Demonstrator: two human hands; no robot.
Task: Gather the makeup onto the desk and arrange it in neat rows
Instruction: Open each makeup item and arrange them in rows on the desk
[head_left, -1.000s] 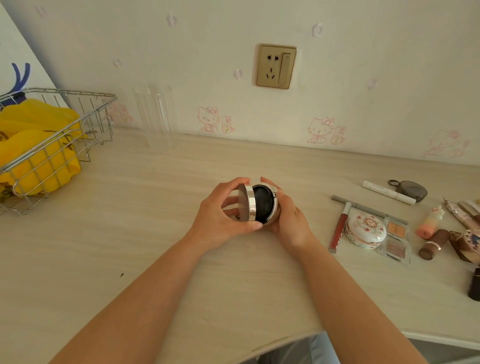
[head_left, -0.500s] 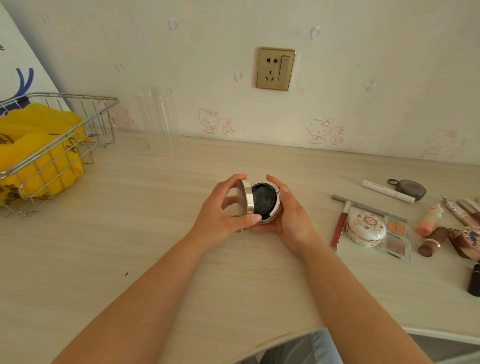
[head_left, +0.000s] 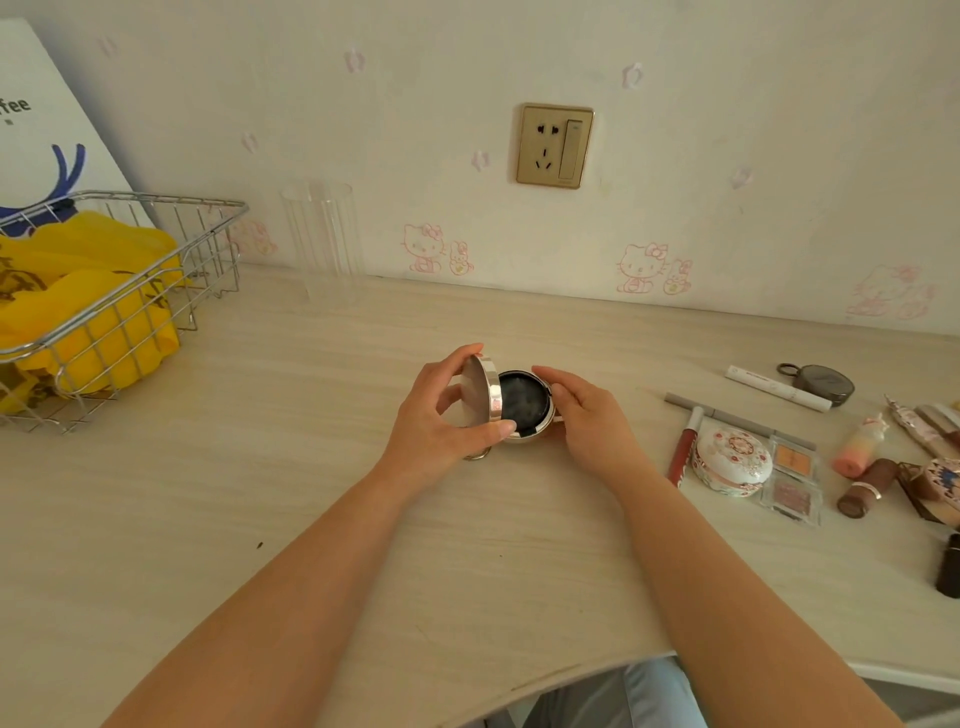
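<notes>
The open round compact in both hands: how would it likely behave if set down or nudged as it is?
The compact looks hard-shelled and metallic-rimmed, so probably stiff and somewhat slick. Its lid, gripped by the left hand, stands open, so it may swing or snap shut if pushed. The right hand cups the round base, which could roll on edge.

light: soft, even daylight | shadows: faint | focus: sharp | edges: wide-angle bowing, slight corner dimming

My left hand (head_left: 434, 421) gripped the compact (head_left: 522, 405) lid, raised open; my right hand (head_left: 589, 415) steadied its base on the desk (head_left: 260, 467). Makeup (head_left: 779, 452) lay right.
</notes>
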